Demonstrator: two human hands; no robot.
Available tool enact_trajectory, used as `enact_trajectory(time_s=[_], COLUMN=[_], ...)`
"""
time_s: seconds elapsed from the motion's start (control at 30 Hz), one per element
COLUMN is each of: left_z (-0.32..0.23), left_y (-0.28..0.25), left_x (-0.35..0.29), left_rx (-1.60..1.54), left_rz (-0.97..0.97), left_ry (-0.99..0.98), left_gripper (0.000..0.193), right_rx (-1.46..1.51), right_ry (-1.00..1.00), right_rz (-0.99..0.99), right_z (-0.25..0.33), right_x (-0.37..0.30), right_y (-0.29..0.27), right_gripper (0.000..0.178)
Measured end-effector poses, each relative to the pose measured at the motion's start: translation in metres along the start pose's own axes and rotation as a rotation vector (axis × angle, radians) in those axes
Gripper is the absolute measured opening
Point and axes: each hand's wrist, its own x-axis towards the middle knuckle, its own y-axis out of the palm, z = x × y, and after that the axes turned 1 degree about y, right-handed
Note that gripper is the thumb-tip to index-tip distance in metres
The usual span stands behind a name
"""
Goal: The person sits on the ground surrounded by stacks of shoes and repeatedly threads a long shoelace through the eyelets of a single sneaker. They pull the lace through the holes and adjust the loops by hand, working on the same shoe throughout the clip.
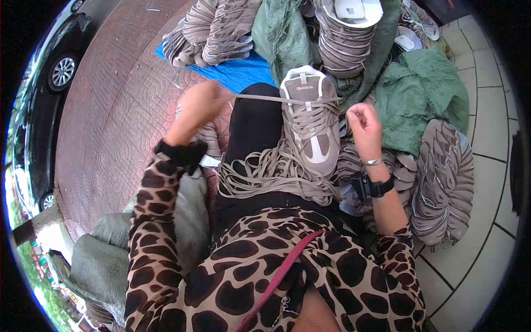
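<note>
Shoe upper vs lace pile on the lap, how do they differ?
Form: the shoe upper is one shaped piece; the lace pile is a loose tangle of loops.
Colour: the upper mixes taupe and white panels; the pile is plain taupe-grey.
Position: the pile lies nearer the torso than most of the upper.
Shared: similar taupe tones.

"How does the shoe (317,145) lie?"
"Toe (323,164) near, opening (310,71) far; taupe, white-trimmed, with lacing crossed below the tongue (303,94)."
"And the flat lace (257,98)?"
"Taupe too, stretched leftward from the upper rows."
"The loose laces (271,178)?"
"A tangled heap on the lap (253,119), near and left of the toe."
</note>
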Motion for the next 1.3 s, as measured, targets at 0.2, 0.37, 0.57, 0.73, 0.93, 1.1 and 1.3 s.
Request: enact_trajectory(time_s=[0.2,0.37,0.57,0.73,0.93,1.1,1.3], left_z=[0.171,0.221,0.215,0.205,0.227,0.215,0.051], left_y=[-0.010,0.001,0.022,0.031,0.041,0.041,0.028], left_x=[-0.083,-0.141,-0.147,-0.139,-0.130,-0.118,-0.052], left_rx=[0.313,0.332,-0.068,-1.385,-2.073,-1.758,-0.385], left_rz=[0.097,-0.013,-0.227,-0.725,-0.938,-0.799,-0.678], left_ry=[-0.625,-0.783,-0.943,-0.947,-0.765,-0.779,0.031], left_gripper=[0.034,0.034,0.026,0.019,0.027,0.036,0.053], right_rx=[0.066,0.176,0.087,-0.431,-1.010,0.201,1.496], right_ry=[0.241,0.253,0.134,-0.262,0.081,0.600,0.354], right_rz=[0.108,0.141,0.307,0.545,0.441,-0.254,-0.616], right_z=[-0.018,-0.029,0.002,0.026,-0.008,-0.041,-0.071], right_x=[-0.003,0.006,0.007,-0.006,-0.044,-0.061,-0.044], right_y=[0.019,0.013,-0.021,-0.075,-0.135,-0.141,-0.168], right_gripper=[0.017,0.011,0.013,0.015,0.012,0.018,0.011])
